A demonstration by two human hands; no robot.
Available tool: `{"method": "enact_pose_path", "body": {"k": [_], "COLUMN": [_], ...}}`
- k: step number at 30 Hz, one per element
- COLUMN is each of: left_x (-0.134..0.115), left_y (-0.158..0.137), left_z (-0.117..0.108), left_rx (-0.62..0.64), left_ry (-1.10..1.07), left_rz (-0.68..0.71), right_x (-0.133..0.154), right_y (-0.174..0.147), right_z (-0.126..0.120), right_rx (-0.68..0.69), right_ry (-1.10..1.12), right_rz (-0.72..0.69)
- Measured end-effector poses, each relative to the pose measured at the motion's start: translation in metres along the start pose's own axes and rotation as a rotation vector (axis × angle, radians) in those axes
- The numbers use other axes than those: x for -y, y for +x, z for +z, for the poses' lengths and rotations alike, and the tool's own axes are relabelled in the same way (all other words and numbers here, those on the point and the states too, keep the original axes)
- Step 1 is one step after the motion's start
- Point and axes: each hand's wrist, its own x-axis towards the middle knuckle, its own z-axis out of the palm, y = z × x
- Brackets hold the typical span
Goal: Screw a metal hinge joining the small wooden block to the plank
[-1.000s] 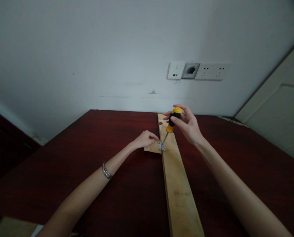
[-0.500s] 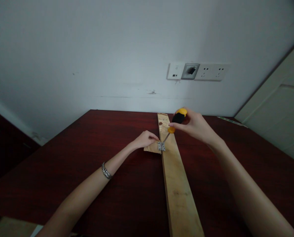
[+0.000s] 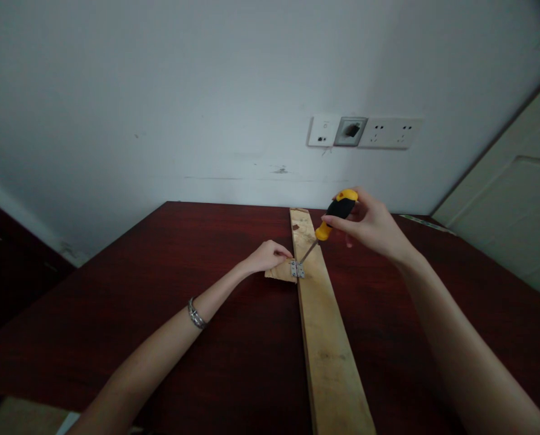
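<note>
Here's the hinge, bridging the small wood piece at left and the long board at right! Your right hand wraps the screwdriver, its tip at the hinge; your left hand touches the small wood piece, its grip unclear. Dark red tabletop beneath.

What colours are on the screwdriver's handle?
The handle is yellow and black, best seen in the head view.

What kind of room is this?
Probably an ordinary room in a home or office: there are sockets on the pale wall, a table up against it, and what looks like a door at the right.
</note>
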Motion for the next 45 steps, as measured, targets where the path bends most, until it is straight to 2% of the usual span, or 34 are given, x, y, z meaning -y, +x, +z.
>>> {"method": "enact_pose_path", "body": {"k": [7,22,45], "left_x": [-0.0035,-0.0016,-0.0081], "left_y": [-0.0015,-0.0014,-0.0035], "left_z": [-0.002,-0.0021,-0.0036], "left_rx": [0.006,0.014,0.017], "left_ry": [0.006,-0.019,-0.019], "left_rz": [0.001,0.016,0.0], "right_x": [0.0049,0.0044,0.0061], "right_y": [-0.005,-0.0063,-0.0084], "right_z": [-0.0083,-0.0057,-0.0014], "right_rx": [0.079,0.129,0.132], "right_ry": [-0.046,-0.073,-0.094], "right_rz": [-0.038,-0.031,-0.044]}}
